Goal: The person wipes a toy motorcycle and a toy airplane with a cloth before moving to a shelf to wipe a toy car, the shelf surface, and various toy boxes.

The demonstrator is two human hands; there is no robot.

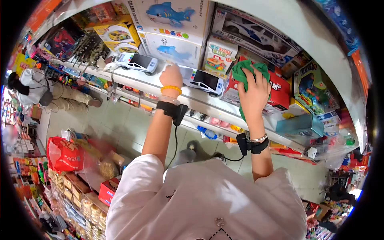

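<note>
My right hand [255, 90] presses a green cloth [249, 72] onto the top of a red box [279, 93] on the shelf. The cloth is bunched under its fingers, and part of it hangs down the box's near side. My left hand [171, 77] is over the white shelf's front edge, with its fingers curled; what they hold, if anything, is hidden. A silver toy car [138, 63] stands to its left, and a second silver toy car [204, 82] to its right. Behind the hands are boxes with blue shark pictures [176, 50].
A boxed police car [254, 32] is at the back of the shelf. To the right stand a green toy box [314, 88] and a pale blue box [300, 126]. A red bag [66, 154] is behind at lower left. Another person [52, 90] is at far left.
</note>
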